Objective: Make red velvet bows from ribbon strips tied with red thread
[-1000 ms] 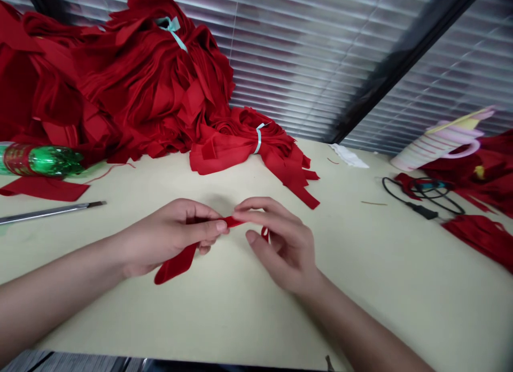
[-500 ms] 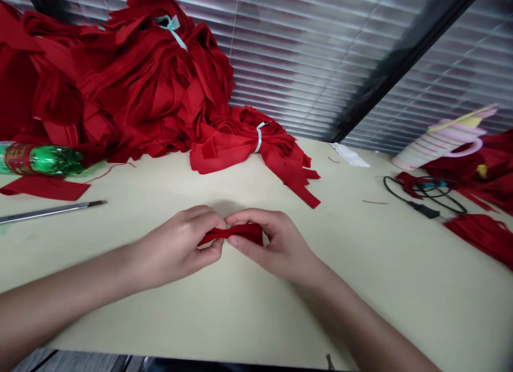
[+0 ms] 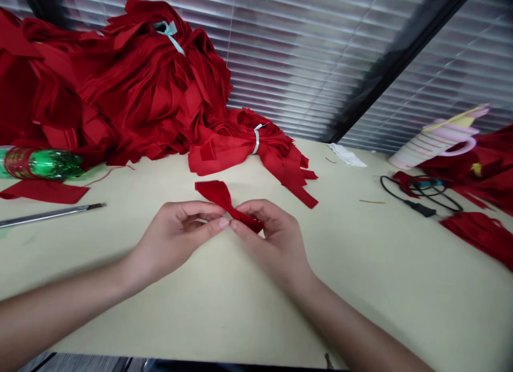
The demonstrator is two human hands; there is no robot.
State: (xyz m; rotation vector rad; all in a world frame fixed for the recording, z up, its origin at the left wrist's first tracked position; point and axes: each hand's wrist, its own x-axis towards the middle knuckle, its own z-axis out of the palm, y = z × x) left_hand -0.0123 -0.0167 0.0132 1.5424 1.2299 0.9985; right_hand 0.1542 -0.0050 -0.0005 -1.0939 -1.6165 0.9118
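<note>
Between the two grips, low over the surface: red fabric strip, gathered at the middle. Left hand and right hand both pinch it shut there; the free end fans out beyond the grips. Looks like the gather step. Next move needs a tight pinch, or the folds spring open.

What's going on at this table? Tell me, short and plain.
A person holds a red fabric strip over the table. The left hand and right hand both pinch it, close together, and one end fans out away from the person. A big pile of red fabric lies behind.
</note>
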